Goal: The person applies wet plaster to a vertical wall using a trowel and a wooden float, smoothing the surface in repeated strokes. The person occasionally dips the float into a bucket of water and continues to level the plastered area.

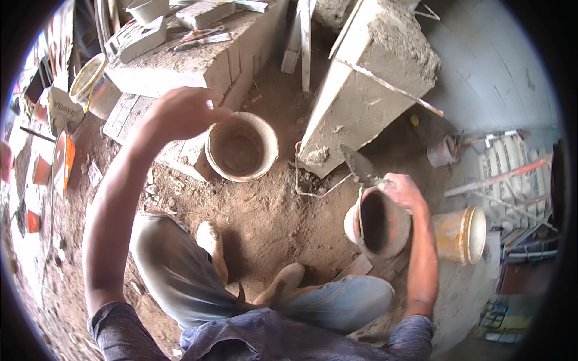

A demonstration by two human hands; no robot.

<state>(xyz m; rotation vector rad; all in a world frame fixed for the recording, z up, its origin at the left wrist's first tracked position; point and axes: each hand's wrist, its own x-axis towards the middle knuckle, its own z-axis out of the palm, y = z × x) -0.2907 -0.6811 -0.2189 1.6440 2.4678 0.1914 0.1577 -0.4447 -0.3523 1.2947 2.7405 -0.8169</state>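
My right hand [402, 191] grips a mortar-smeared trowel [359, 165] over the rim of a dirty orange bucket [378, 221] that stands to my right. The trowel blade points up toward the base of a concrete block pillar [367, 78]. My left hand [183, 112] is raised with curled fingers, resting at the rim of a second, round mortar bucket [242, 146] in front of me, beside a low block wall [198, 66]. My knees and shoes show below on the dirt.
A yellow bucket [460, 234] lies on its side at the right. A white bucket [91, 81] stands at the far left. Bricks and tools lie on top of the block wall. A small tin [442, 151] sits by the grey wall. Dirt floor [271, 210] lies between.
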